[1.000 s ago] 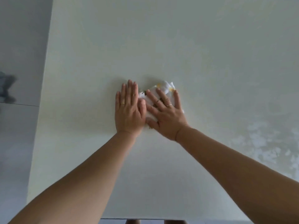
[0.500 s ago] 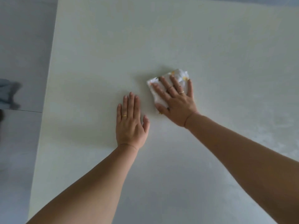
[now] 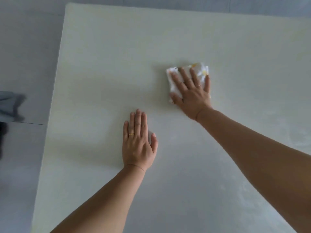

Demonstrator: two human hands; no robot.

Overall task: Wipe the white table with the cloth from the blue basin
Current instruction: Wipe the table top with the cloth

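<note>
Cloth (image 3: 202, 69), white with a yellow flower print and folded into a small pad, is laid flat on the white table (image 3: 101, 64), right of centre and toward the far side. A wiping stroke is judged to be in hand.

For a good stroke, pressure should be spread evenly through palm and fingers so the pad is not bunched or rolled. Passes should be overlapped and carried out to the edges. Mottled patches (image 3: 299, 132) at the right side are seen; whether damp or residue cannot be told, but that area is judged worth a pass.

Right hand (image 3: 191, 94) is set palm down on the cloth, fingers (image 3: 182, 76) straight and slightly spread, thumb at the pad's left edge. Nothing is curled round the fabric: it is pressed, not gripped. The pad's far edge shows past the fingertips.

Left hand (image 3: 138, 145) is laid flat on bare tabletop, nearer the body and well apart from the cloth, fingers straight and together, thumb slightly out. Nothing is held; it is judged a brace, to be shifted when that patch is wiped.

Grey floor tiles (image 3: 25, 47) are seen beyond the table, with a blurred dark shape (image 3: 10, 106) at the left edge, not identifiable. Blue basin is not in view.
</note>
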